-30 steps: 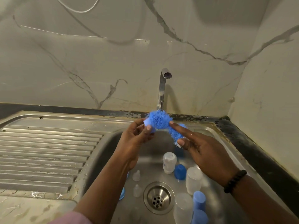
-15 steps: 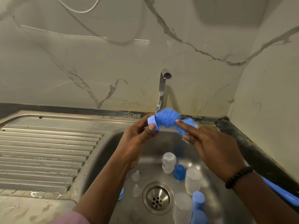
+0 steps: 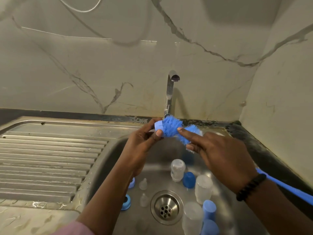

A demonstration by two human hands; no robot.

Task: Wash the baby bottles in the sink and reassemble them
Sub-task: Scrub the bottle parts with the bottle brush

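Bottles [image 3: 202, 186] lie apart in the sink [image 3: 108, 160], none reassembled; left hand [image 3: 142, 146] pinches a ring [image 3: 158, 128], right hand [image 3: 220, 155] grips the brush [image 3: 172, 128] scrubbing it.

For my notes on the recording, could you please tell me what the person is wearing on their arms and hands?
Both hands are bare, with no gloves or rings visible. The right hand has a bracelet of dark round beads at the wrist. The left hand and forearm are uncovered; a pink sleeve shows at the bottom edge.
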